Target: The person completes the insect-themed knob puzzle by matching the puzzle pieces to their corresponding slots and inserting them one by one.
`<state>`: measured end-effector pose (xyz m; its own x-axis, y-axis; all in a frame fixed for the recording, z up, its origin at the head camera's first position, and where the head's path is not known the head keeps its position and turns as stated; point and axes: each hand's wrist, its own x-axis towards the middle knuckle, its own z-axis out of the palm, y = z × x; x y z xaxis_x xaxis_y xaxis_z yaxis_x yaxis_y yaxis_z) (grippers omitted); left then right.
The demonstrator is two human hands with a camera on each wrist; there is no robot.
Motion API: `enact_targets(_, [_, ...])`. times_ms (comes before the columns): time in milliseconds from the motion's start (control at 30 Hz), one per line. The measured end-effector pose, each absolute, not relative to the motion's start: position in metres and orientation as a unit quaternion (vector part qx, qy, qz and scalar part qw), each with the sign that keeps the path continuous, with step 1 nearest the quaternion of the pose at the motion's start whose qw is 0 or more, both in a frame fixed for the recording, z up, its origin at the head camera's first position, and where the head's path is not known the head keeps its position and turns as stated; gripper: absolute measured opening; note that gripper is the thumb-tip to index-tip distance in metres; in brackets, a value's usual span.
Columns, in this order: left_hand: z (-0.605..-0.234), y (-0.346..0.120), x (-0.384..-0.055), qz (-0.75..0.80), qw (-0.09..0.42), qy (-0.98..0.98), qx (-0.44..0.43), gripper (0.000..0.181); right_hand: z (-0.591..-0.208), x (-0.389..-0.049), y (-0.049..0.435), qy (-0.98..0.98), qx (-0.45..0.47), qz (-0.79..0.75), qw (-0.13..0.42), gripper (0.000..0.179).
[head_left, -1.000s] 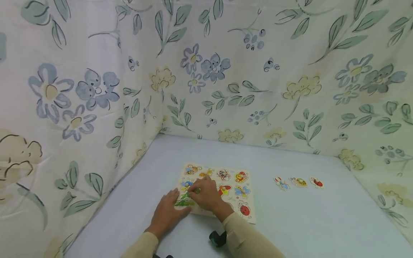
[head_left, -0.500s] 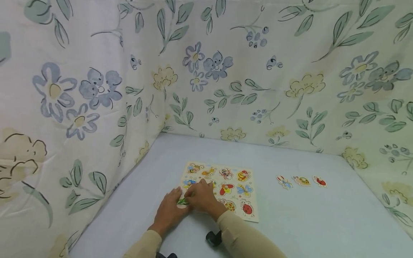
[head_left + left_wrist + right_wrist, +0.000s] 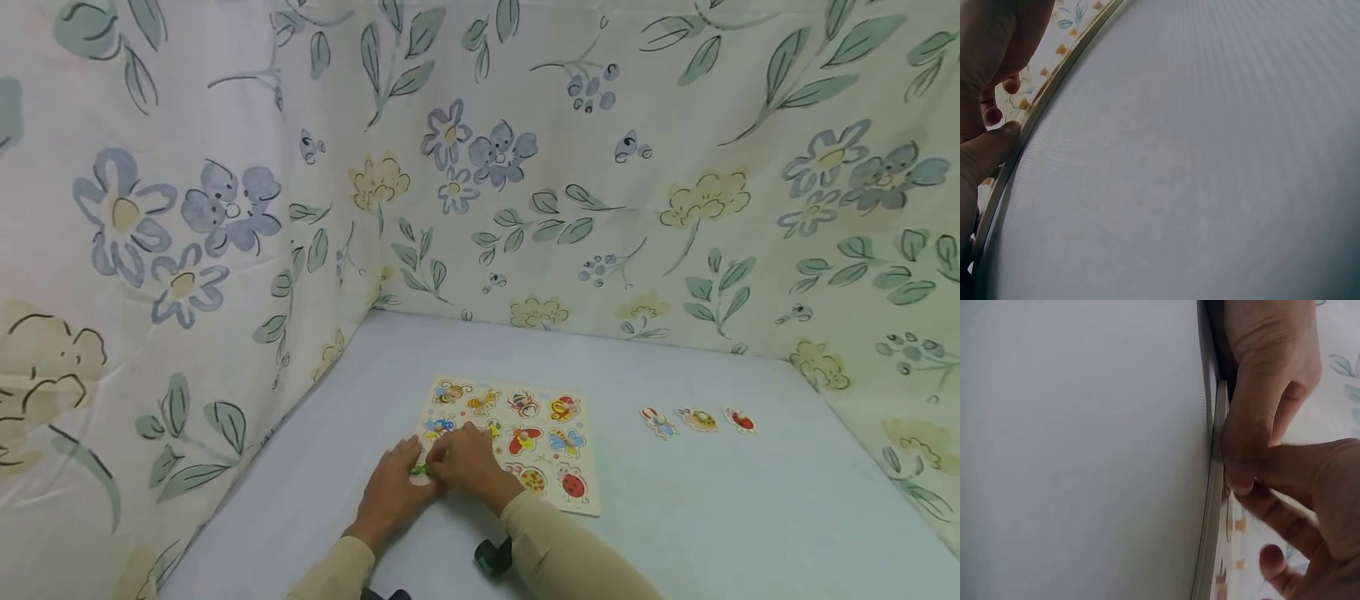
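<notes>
A pegged wooden insect puzzle board (image 3: 540, 458) lies on the table in the head view. My left hand (image 3: 393, 487) rests at its near left corner, fingers extended along the left side, thumb at the near edge. In the left wrist view that thumb (image 3: 997, 147) touches the board's edge. My right hand (image 3: 468, 462) bends over the lower left of the board and pinches a green insect puzzle piece (image 3: 418, 470), mostly hidden under the fingers. Both hands meet closely in the right wrist view, where the right fingertips (image 3: 1260, 500) lie against the left thumb (image 3: 1241, 475).
To the right of the board lie three loose pieces: a blue and red bug (image 3: 659, 422), a yellow spotted one (image 3: 698, 419) and a red ladybird (image 3: 741, 420). Floral cloth (image 3: 540, 250) walls stand behind and beside the white table (image 3: 675, 517).
My right hand has moved down and slightly left with the green piece, towards the board's lower left corner, uncovering pictures in the middle. The left hand stays at the corner.
</notes>
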<state>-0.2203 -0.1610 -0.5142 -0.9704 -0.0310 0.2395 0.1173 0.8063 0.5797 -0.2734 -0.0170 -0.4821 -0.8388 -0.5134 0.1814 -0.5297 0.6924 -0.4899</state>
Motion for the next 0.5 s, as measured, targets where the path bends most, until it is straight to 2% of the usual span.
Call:
enact_targets(167, [-0.515,-0.16,-0.22,-0.339,0.098,-0.936,-0.013,0.078,-0.473,-0.281,0.002,-0.892,0.272,0.361,0.034,0.007])
enact_targets(333, [-0.511,-0.159,-0.219,-0.353,0.086,-0.932,-0.002,0.079,-0.446,-0.293,0.032,-0.845,0.277,0.444,0.106,0.012])
enact_targets(500, [-0.512,-0.16,-0.219,-0.351,0.077,-0.933,0.007,0.08,-0.426,-0.303,0.063,-0.833,0.232,0.475,0.162,0.017])
